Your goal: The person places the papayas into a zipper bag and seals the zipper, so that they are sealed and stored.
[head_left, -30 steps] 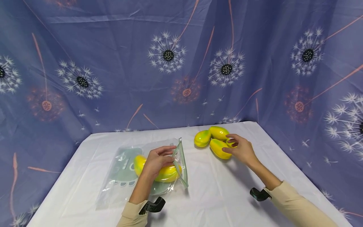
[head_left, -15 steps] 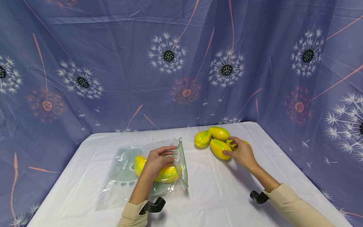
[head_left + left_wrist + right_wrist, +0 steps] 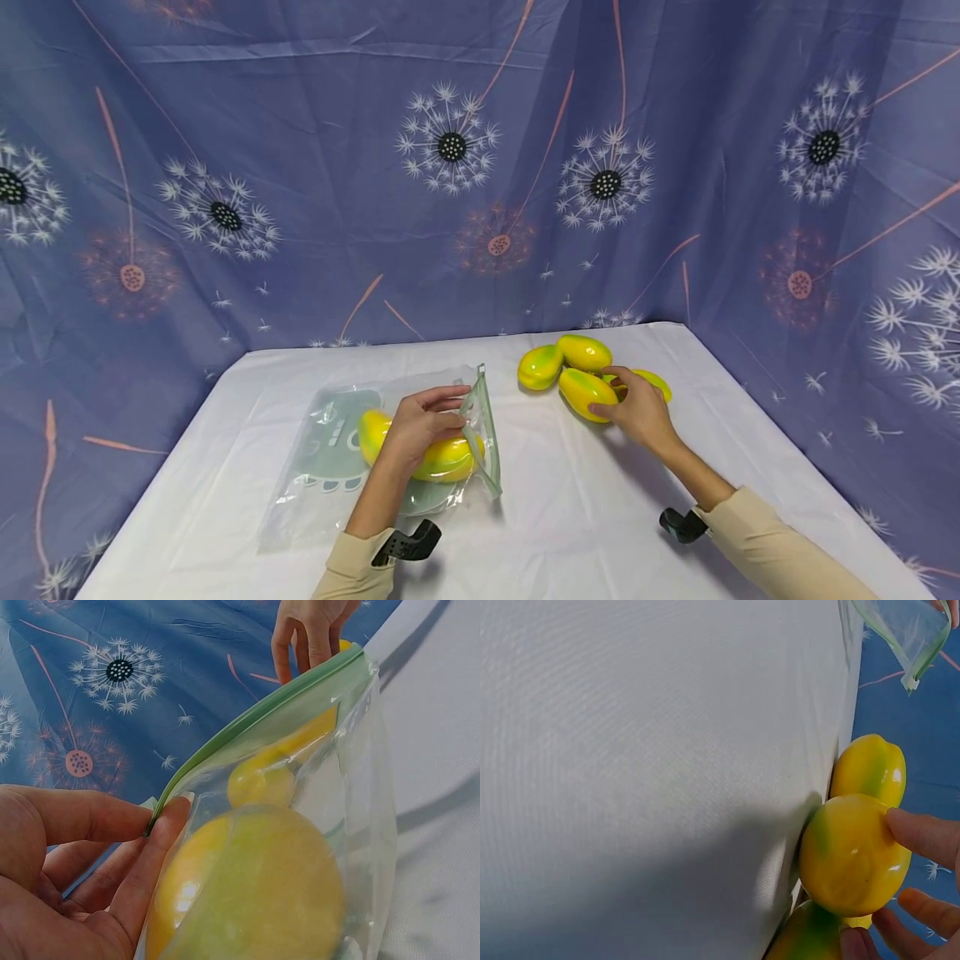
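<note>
Blue dandelion-print backdrop (image 3: 337,167) behind; white-covered table (image 3: 555,517) below. Left: clear zip bag (image 3: 330,442), lying on the table, yellow-green fruit (image 3: 446,462) inside; count unclear, partly behind the hand. Left hand (image 3: 420,429): pinches the green zip strip (image 3: 300,681), holding the mouth ajar. Versus a second ago: no visible change here.

Right of the bag, on the table: left fruit (image 3: 538,368), rear fruit (image 3: 585,354), front fruit (image 3: 581,390). Right hand (image 3: 641,408): now settled on the front fruit, thumb to the near side, fingers curled round beyond; grasping it, firmness not readable. No lift apparent. Judged meaning: grasp on a loose fruit just taken, bag mouth ready meanwhile. Farthest right: right fruit (image 3: 652,382), partly behind the fingers.

Versus earlier frame: fingers lower and closer round the front fruit; right fruit more exposed; head view shifted slightly.
</note>
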Demonstrator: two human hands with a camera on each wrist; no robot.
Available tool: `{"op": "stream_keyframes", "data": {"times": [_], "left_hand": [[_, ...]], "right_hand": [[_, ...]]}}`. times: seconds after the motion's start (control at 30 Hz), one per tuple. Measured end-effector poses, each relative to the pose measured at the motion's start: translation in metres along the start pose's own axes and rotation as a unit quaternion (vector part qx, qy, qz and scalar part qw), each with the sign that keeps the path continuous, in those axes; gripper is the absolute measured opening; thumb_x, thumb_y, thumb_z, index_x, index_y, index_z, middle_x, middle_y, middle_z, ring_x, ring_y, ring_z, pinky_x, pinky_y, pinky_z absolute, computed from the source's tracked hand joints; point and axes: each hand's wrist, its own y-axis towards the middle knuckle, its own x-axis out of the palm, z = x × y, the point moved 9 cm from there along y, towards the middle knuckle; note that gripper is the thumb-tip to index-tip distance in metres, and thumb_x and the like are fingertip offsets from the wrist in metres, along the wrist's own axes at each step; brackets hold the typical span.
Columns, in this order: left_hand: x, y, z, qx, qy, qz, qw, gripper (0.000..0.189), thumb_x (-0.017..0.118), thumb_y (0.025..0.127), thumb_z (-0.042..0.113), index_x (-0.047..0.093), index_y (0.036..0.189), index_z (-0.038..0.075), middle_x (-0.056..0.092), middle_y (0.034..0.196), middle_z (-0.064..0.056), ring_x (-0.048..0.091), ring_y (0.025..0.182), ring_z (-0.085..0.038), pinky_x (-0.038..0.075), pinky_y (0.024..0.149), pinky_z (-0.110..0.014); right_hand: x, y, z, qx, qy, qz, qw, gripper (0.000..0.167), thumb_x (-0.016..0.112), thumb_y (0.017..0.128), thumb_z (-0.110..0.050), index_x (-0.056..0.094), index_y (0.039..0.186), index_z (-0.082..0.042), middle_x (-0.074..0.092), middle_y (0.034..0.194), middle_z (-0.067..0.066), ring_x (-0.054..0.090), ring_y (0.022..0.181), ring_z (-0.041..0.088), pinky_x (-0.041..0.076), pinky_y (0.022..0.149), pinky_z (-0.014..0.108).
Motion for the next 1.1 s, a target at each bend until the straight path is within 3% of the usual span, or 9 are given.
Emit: {"op": "stream_keyframes", "data": {"times": [0.33, 0.53, 0.73, 1.1], "left_hand": [[0.003, 0.002, -0.001, -0.001, -0.003, -0.001, 1.0, 0.047, 0.07, 0.08, -0.015, 0.073, 0.123, 0.002, 0.071, 0.113, -0.018, 0.07, 0.085, -0.02, 0.063, 0.072, -0.032], [0.003, 0.002, -0.001, -0.002, -0.001, 0.002, 1.0, 0.047, 0.069, 0.08, -0.015, 0.073, 0.123, 0.002, 0.07, 0.112, -0.017, 0.069, 0.082, -0.019, 0.063, 0.071, -0.031], [0.004, 0.002, -0.001, -0.003, 0.003, 0.003, 1.0, 0.046, 0.07, 0.08, -0.015, 0.073, 0.123, 0.002, 0.07, 0.111, -0.017, 0.069, 0.081, -0.019, 0.063, 0.071, -0.032], [0.002, -0.003, 0.0, -0.006, 0.006, 0.005, 1.0, 0.046, 0.07, 0.08, -0.015, 0.072, 0.123, 0.002, 0.069, 0.113, -0.018, 0.069, 0.085, -0.02, 0.063, 0.071, -0.032]], "right_hand": [[0.001, -0.002, 0.005, 0.02, 0.002, -0.011, 0.9997, 0.067, 0.088, 0.077, -0.025, 0.062, 0.135, -0.004, 0.072, 0.116, 0.019, 0.068, 0.099, 0.033, 0.04, 0.092, 0.053], [0.002, -0.004, 0.009, 0.031, 0.009, -0.02, 0.9993, 0.063, 0.087, 0.079, -0.026, 0.064, 0.133, -0.004, 0.073, 0.114, 0.017, 0.068, 0.098, 0.03, 0.05, 0.084, 0.041], [-0.001, -0.008, 0.012, 0.037, 0.011, -0.026, 0.9989, 0.061, 0.085, 0.081, -0.027, 0.064, 0.133, -0.003, 0.072, 0.118, 0.019, 0.068, 0.101, 0.031, 0.056, 0.081, 0.041], [-0.002, -0.011, -0.012, 0.024, 0.055, -0.052, 0.9968, 0.062, 0.087, 0.079, -0.029, 0.067, 0.131, -0.002, 0.069, 0.127, 0.019, 0.07, 0.101, 0.034, 0.06, 0.074, 0.033]]}}
